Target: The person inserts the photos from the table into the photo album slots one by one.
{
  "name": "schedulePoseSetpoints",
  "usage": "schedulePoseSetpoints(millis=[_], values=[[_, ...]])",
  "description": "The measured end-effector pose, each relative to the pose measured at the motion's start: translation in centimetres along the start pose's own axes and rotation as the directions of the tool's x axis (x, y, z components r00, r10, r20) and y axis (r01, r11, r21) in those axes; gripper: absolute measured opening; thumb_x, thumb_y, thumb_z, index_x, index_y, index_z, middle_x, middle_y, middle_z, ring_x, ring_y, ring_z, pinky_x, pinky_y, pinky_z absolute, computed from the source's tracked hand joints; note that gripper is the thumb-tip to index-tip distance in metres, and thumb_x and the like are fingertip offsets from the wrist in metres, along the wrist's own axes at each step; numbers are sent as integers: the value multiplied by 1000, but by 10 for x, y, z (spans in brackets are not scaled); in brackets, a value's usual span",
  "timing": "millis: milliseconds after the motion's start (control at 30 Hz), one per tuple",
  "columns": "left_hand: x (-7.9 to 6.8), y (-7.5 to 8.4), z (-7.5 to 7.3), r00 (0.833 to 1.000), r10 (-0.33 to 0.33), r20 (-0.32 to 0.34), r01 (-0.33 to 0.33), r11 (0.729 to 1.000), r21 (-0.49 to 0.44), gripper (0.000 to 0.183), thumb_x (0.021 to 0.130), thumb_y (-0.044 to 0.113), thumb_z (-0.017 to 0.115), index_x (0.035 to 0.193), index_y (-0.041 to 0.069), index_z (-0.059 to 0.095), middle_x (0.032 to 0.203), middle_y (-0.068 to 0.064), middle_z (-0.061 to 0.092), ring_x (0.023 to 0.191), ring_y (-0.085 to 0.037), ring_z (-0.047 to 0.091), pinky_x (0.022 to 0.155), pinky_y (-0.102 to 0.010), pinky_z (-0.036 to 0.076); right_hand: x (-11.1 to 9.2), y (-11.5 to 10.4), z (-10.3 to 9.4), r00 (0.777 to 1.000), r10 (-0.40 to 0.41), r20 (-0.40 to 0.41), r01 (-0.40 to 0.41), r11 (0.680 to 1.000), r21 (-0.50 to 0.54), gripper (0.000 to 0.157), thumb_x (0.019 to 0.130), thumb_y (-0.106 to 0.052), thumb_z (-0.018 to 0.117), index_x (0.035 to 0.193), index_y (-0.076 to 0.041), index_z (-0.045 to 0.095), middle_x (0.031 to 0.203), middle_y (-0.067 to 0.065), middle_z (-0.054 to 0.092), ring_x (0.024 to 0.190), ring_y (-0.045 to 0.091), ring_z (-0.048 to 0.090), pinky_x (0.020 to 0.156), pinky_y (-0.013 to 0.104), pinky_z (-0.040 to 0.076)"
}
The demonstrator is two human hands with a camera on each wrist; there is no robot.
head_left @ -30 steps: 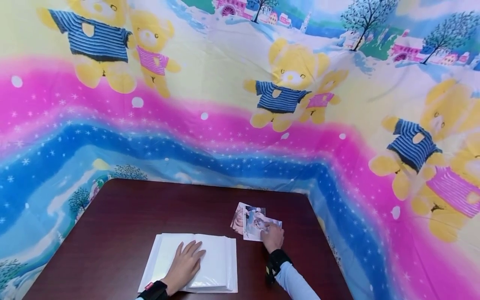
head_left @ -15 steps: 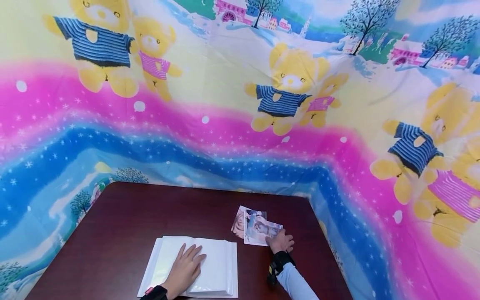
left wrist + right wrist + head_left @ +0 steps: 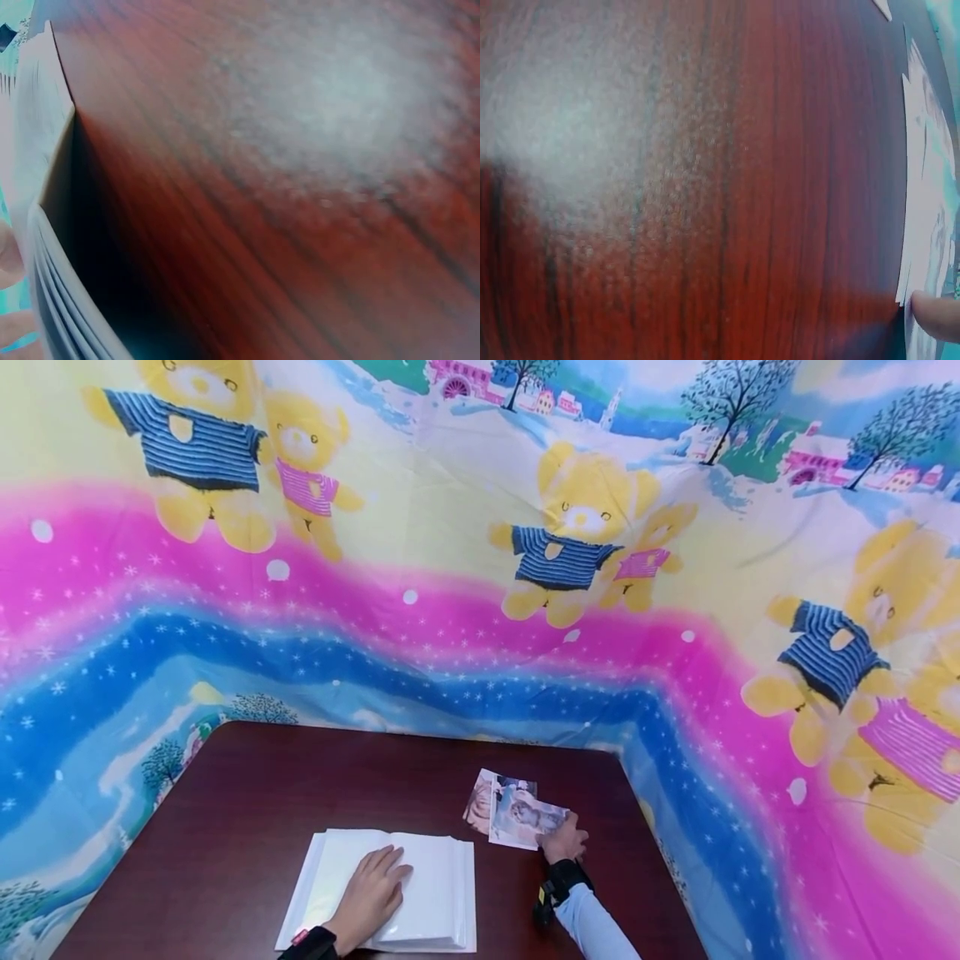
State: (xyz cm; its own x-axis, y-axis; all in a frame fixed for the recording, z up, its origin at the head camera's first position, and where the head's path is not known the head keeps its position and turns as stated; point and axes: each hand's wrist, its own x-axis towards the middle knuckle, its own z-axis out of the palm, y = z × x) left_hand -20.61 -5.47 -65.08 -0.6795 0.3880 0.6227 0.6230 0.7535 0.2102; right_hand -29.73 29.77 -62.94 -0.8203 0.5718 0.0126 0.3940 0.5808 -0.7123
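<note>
In the head view a white photo album (image 3: pixel 431 881) lies open near the table's front, its visible pages blank. My left hand (image 3: pixel 370 893) rests on the album with fingers extended; its edge and page stack (image 3: pixel 71 300) show in the left wrist view. To the right, several photos overlap in a small pile. The top photo (image 3: pixel 534 817) shows a pale animal-like figure, and my right hand (image 3: pixel 564 843) pinches it at its lower right end. In the right wrist view the thumb (image 3: pixel 939 316) presses against the edge of the photos (image 3: pixel 924 217). The other right fingers are mostly hidden.
A dark reddish-brown table (image 3: pixel 360 785) carries the album and photos. Behind and beside it hangs a patterned cloth (image 3: pixel 450 635) with teddy bears and snowy scenery. The left-hand photo (image 3: pixel 478 803) of the pile sticks out from under the others.
My right hand has drawn off the face of the top photo toward its right end, and that photo has shifted slightly right. The left hand stays on the album.
</note>
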Motion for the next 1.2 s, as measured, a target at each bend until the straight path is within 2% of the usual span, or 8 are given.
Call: schedulePoseSetpoints(millis=[233, 367, 533, 667, 767, 900, 1033, 1200], values=[[3, 0, -1, 999, 53, 13, -52, 994, -91, 37, 70, -6, 74, 101, 15, 72, 115, -10, 67, 108, -27, 60, 82, -44, 47, 2, -5, -11, 999, -37, -33, 37, 999, -1, 41, 88, -5, 60, 126, 9, 52, 105, 31, 63, 93, 49, 60, 84, 60, 46], [5, -2, -2, 993, 110, 38, -101, 979, -176, 40, 70, -12, 71, 102, 13, 72, 110, -5, 68, 101, -21, 61, 76, -37, 47, 1, -11, -17, 997, -34, 63, 26, 992, 120, 31, 91, -7, 63, 119, 7, 63, 106, 26, 66, 95, 42, 60, 87, 56, 44], [10, -5, -4, 990, 119, 81, -98, 968, -231, 35, 75, -11, 70, 100, 12, 73, 101, 1, 69, 93, -16, 60, 71, -32, 48, -5, -16, -19, 977, -53, 208, -10, 956, 294, 25, 91, -6, 68, 113, 5, 65, 100, 21, 69, 86, 34, 64, 79, 50, 50], [15, -9, -5, 988, 113, 108, -79, 958, -277, 31, 79, -10, 70, 103, 9, 72, 98, 0, 71, 90, -16, 63, 73, -33, 52, -12, -18, -17, 949, -132, 285, 5, 913, 407, 28, 89, 1, 66, 114, 10, 56, 97, 24, 67, 79, 30, 66, 76, 50, 54], [21, -11, -8, 985, 96, 145, -47, 949, -311, 25, 85, -7, 68, 106, 5, 71, 98, -3, 72, 89, -16, 65, 75, -36, 55, -22, -22, -16, 912, -197, 360, -4, 873, 488, 38, 88, 8, 62, 122, 14, 45, 95, 26, 64, 79, 30, 67, 75, 47, 56], [26, -11, -12, 979, 60, 195, 7, 945, -327, 20, 93, 1, 64, 112, 3, 69, 101, -7, 72, 91, -18, 67, 78, -39, 56, -37, -29, -10, 868, -223, 443, -77, 822, 565, 60, 87, 13, 62, 135, 18, 26, 87, 21, 61, 74, 27, 68, 71, 37, 58], [29, -11, -14, 977, 24, 214, 53, 935, -351, 19, 96, 3, 61, 114, 3, 67, 101, -8, 72, 90, -16, 67, 77, -38, 55, -55, -36, -1, 842, -227, 489, -155, 767, 623, 76, 86, 14, 63, 141, 16, 10, 85, 19, 60, 69, 21, 69, 65, 30, 58], [32, -10, -16, 970, -46, 239, 149, 889, -434, 13, 98, 10, 61, 109, 4, 66, 95, -2, 71, 83, -9, 65, 70, -31, 55, -87, -51, 8, 804, -261, 535, -209, 717, 665, 75, 84, 14, 66, 137, 5, 14, 90, 23, 61, 70, 22, 71, 68, 33, 59]])
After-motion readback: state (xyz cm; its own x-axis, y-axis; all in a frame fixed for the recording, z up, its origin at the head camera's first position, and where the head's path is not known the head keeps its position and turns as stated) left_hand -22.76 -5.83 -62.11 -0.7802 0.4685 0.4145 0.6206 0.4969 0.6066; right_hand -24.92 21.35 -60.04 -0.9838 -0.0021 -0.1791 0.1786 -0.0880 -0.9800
